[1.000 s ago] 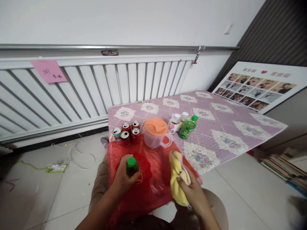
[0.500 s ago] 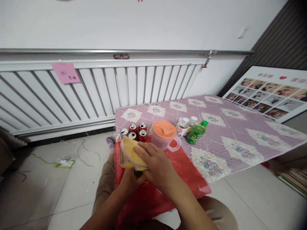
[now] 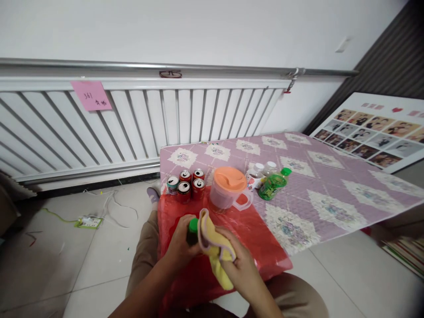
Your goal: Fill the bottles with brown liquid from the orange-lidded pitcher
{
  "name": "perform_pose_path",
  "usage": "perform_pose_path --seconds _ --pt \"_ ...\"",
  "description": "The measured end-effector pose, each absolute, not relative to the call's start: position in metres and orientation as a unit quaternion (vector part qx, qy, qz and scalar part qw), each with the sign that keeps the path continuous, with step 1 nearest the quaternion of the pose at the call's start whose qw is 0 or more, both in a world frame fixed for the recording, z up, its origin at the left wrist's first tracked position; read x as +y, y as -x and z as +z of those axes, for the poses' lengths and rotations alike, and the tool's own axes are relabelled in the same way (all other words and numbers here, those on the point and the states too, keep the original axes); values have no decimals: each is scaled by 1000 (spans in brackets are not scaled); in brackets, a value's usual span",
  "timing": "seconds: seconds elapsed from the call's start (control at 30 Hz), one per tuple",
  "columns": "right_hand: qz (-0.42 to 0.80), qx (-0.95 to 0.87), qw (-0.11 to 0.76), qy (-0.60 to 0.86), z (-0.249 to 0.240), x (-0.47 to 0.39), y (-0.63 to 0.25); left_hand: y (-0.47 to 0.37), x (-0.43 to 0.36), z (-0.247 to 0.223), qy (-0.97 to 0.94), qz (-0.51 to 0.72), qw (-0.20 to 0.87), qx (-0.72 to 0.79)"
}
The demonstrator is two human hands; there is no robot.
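Note:
My left hand [image 3: 181, 240] is closed round a bottle with a green cap [image 3: 193, 225]; most of its body is hidden by the fingers. A yellow cloth [image 3: 217, 251] with a pale purple edge is gripped in my right hand [image 3: 241, 264], just beside the bottle. Both hands are over a red plastic sheet [image 3: 265, 238] at the table's near end. Beyond them stand several opened drink cans [image 3: 184, 191] and a clear pitcher [image 3: 221, 198] with an orange lid [image 3: 229, 178].
Right of the pitcher are a green-labelled bottle [image 3: 272, 186] and two white-capped bottles [image 3: 257, 170]. A purple flowered cloth [image 3: 298, 212] covers the table. A white radiator [image 3: 192, 115] runs behind it. A power strip [image 3: 89, 222] with cables lies on the floor at left.
My right hand has drawn the yellow cloth off the bottle's top, moving right and down, so the green cap now shows. My left hand has kept its hold.

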State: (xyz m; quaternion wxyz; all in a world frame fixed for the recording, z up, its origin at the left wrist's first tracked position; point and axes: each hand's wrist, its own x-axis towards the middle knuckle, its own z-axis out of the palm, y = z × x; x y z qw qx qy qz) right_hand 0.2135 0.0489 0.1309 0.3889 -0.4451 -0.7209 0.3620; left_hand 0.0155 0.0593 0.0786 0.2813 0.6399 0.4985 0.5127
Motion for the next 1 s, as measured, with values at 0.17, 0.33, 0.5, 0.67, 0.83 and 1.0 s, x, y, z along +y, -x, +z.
perform_pose_path --seconds 0.17,0.33,0.5,0.67,0.83,1.0 --pt "428 -553 453 553 125 61 -205 -12 59 79 -642 501 290 502" --pt "356 -666 452 475 144 68 -174 -8 60 86 -662 481 309 485" --pt "269 -740 398 471 135 64 -166 -3 58 93 -681 453 311 484" --pt "263 -722 364 527 110 57 -176 3 57 97 -707 422 315 471" --pt "415 -631 344 558 110 52 -184 15 56 108 -734 369 338 459" --pt "542 -505 429 518 141 48 -181 18 53 117 -724 367 342 475"
